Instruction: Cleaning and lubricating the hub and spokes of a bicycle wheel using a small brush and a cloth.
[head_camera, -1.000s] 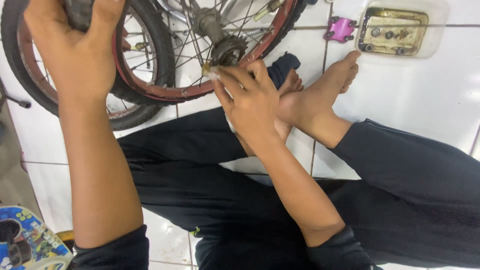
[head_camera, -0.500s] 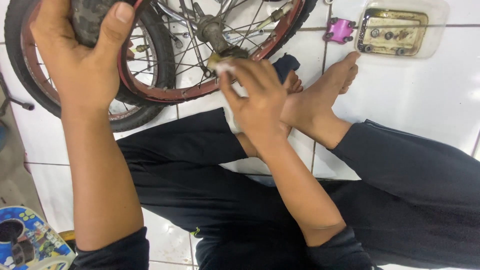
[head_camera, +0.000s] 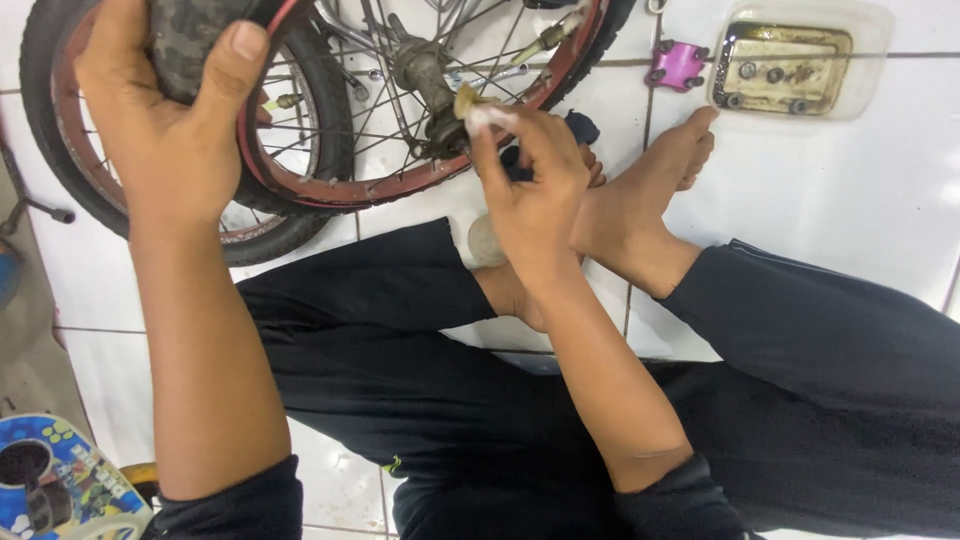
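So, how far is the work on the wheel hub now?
Done: small parts lie in the tray. In hand: the left hand grips the tyre, and the right hand presses a small pale piece against the hub. Left: the tray parts and purple clamp lie apart from the wheel.

Free room: bare white tile floor (head_camera: 860, 170) on the right, betw. the bare foot (head_camera: 650, 190) and the shallow plastic tray (head_camera: 800, 65); open passage there. Blocked: wheel hub (head_camera: 425, 75) is hemmed in by spokes (head_camera: 370, 120) w/ narrow gaps, red rim (head_camera: 300, 180) and tyre (head_camera: 330, 110) around it. Purple clamp (head_camera: 678, 64) sits just beside the tray. Crossed legs in black trousers (head_camera: 400, 330) fill the near floor.
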